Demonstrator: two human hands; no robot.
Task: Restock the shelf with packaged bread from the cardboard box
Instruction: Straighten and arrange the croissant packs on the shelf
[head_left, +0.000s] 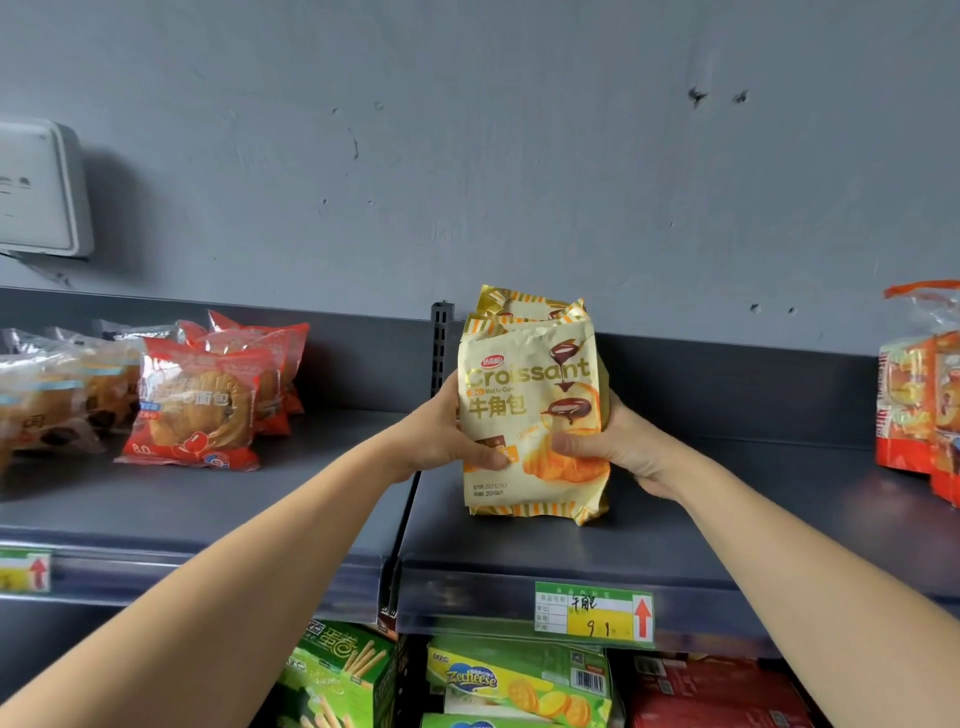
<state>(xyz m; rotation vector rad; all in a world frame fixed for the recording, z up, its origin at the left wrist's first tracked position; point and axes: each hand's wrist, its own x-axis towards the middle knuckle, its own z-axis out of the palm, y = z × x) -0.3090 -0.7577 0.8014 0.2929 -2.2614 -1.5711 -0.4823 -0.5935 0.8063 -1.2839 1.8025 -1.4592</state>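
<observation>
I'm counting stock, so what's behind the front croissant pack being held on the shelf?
The striped top of at least one matching pack pokes up behind the front croissant pack. The rest of it, and any more packs, are covered by the front pack.

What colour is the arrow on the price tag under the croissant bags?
The arrow is red; head view.

Two grips (441, 431) (618, 441); at least two croissant packs (530, 374)
</observation>
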